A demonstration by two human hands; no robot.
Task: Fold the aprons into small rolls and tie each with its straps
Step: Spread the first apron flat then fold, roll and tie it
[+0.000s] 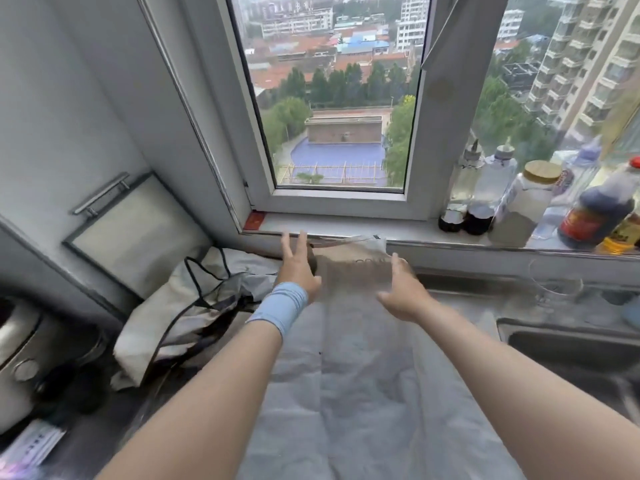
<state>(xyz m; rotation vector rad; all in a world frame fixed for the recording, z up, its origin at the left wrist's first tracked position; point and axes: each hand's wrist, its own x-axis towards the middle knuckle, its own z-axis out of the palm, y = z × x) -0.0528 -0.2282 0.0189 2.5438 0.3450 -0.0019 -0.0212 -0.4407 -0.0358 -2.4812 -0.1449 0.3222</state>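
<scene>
The apron [363,375] lies as a flat strip reaching the sill [346,220], not yet rolled; left hand [299,268] and right hand [403,292] spread open at that end (second apron [156,306] waits crumpled).

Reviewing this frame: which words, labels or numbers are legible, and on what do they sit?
No text is legible in this frame.
Print on the apron: blurred, unreadable.
Red label on the dark sauce bottle: blurred.
Red sticker by the window frame: too small.
Printed papers, bottom left: blurred.
</scene>
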